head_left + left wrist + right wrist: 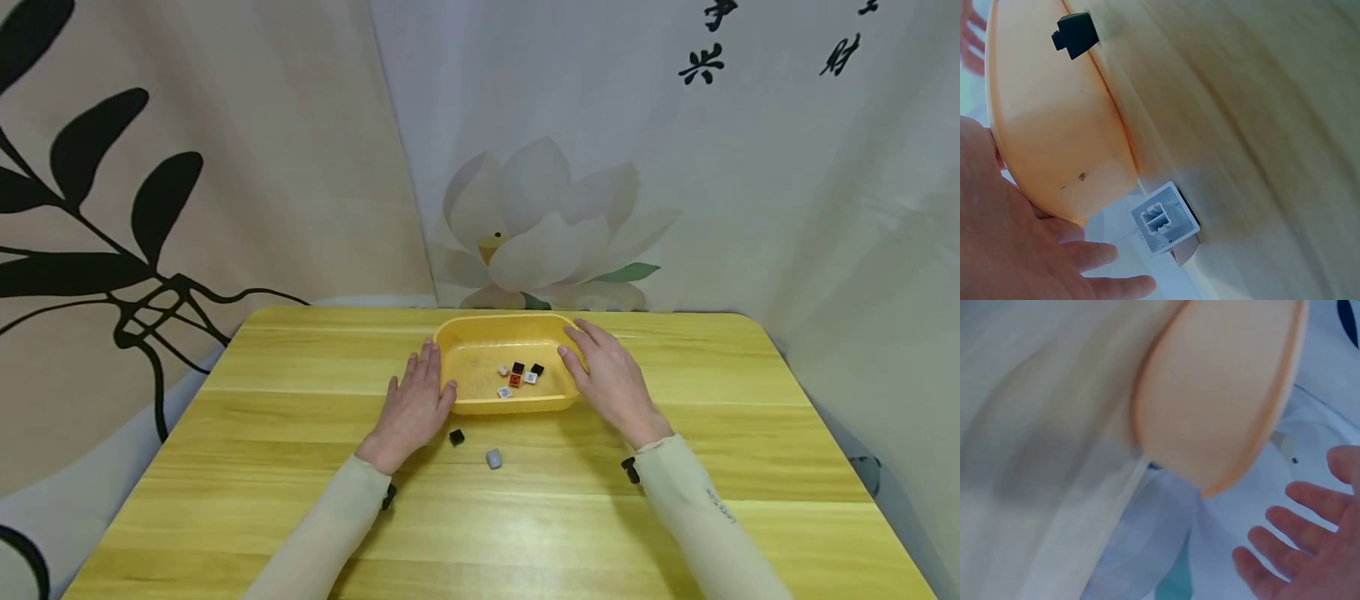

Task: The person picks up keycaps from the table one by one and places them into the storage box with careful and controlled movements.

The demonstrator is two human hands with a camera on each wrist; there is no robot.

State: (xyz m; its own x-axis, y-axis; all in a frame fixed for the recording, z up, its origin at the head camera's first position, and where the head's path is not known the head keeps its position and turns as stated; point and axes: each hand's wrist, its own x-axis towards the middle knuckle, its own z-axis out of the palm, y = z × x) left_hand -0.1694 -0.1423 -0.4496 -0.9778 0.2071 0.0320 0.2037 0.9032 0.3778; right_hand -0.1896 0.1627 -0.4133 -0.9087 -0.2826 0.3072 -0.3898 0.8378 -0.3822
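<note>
Your sleeves (330,529) lay nearest the camera, the right bearing print (721,506) too small to read. Ahead, the tray (468,367), holding cubes (515,380), stood on the surface (525,542) between your left hand (412,404) and right hand (615,383), its long axis running left to right. Your left hand, the nearer, touched one end with fingers extended; your right, fingers loosely spread, was just beside the other. On the backdrop (750,208), 兴 (701,65) and 财 (840,56) could be read; no brand was legible.

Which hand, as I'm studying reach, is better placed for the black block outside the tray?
Left, probably: the left hand is close to the black block, while the right hand is farther, across the tray.
</note>
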